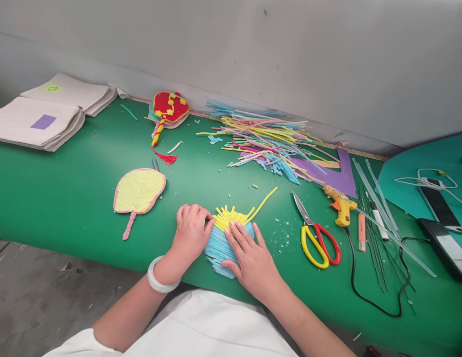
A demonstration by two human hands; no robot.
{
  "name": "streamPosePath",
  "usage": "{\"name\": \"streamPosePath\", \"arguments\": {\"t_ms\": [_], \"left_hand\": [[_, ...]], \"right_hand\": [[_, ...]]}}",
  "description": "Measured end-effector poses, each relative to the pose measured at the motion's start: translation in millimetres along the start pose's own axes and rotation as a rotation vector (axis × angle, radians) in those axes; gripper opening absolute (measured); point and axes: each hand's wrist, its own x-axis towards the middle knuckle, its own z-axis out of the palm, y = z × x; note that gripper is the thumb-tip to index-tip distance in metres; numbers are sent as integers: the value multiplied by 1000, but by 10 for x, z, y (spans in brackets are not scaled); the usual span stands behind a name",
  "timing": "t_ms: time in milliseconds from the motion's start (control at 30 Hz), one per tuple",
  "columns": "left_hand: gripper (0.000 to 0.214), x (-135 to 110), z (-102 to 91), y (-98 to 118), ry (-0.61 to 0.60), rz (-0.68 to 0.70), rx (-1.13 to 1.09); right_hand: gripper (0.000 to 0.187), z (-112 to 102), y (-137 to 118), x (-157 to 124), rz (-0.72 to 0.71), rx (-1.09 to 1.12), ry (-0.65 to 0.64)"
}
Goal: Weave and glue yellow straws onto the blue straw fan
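Observation:
In front of me on the table lies a panel of light blue pipe cleaners (218, 250), packed side by side. Yellow pipe cleaners (229, 214) fan out over its far end, and one long strand sticks out to the upper right. My right hand (249, 255) rests on the panel with its fingers stretched out and spread, covering part of it. At the panel's left edge is my left hand (193, 230), fingers curled and thumb close to the index finger. Whatever lies between those fingertips is hidden.
Scissors (308, 223) and a yellow glue gun (342, 204) with a black cord lie to the right. A pile of pipe cleaners (260, 131) is at the back. Leftward are a yellow fan (139, 191), a red fan (171, 106) and paper stacks (33, 121).

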Motion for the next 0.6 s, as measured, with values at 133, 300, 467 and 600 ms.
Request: {"name": "streamPosePath", "arguments": {"t_ms": [133,300,467,600], "left_hand": [[9,-3,6,14,13,5,17],[14,-9,-24,20,49,15,16],[35,-78,-87,137,58,189,56],[48,-184,-36,247,-91,356,110]], "right_hand": [[65,8,0,-2,5,5,5],[65,11,2,-3,-1,2,13],[65,2,6,-2,-2,6,-2],[64,8,8,0,-9,9,-12]]}}
